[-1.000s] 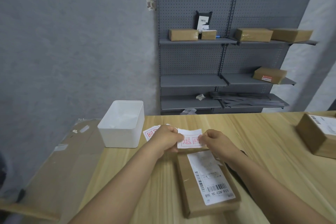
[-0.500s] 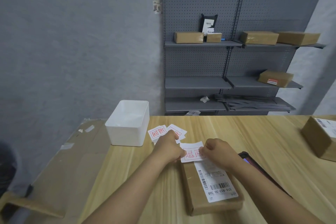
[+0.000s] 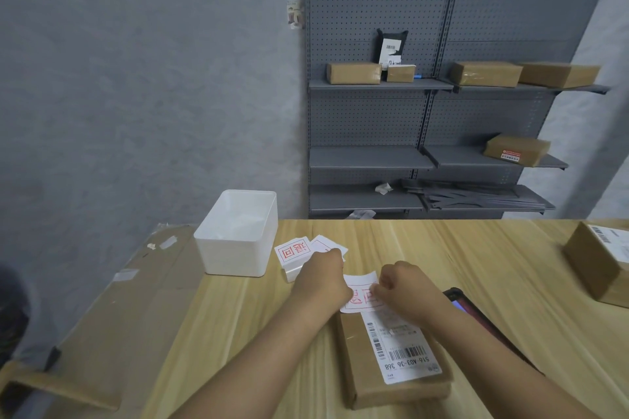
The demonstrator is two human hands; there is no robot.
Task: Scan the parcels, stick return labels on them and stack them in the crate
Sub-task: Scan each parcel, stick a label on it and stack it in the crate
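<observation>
Overall, a grey pegboard shelving unit (image 3: 442, 95) stood against the far wall and carried several brown boxes on its upper and middle shelves. In front of it ran a light wooden table (image 3: 442, 248), and a flattened sheet of cardboard (image 3: 112, 316) lay off its left edge. A white plastic crate (image 3: 238, 235) sat at the table's far left corner. A second brown parcel (image 3: 599, 265) with a white shipping slip rested at the right edge, well apart from the work area. The parcel (image 3: 391, 360) under work lay flat on the table near the person, shipping label upward with its barcode visible. A dark phone (image 3: 466, 306) lay just beside it to the right, partly hidden by the right forearm. A small stack of return labels (image 3: 292, 252) with red print sat between the crate and the hands. The return label (image 3: 360, 292) in use was held over the far end of the parcel. The left hand (image 3: 323, 279) was curled, pinching the label's left edge. The right hand (image 3: 405, 289) was likewise curled, pinching its right edge. Whether the label already touched the parcel could not be determined.
</observation>
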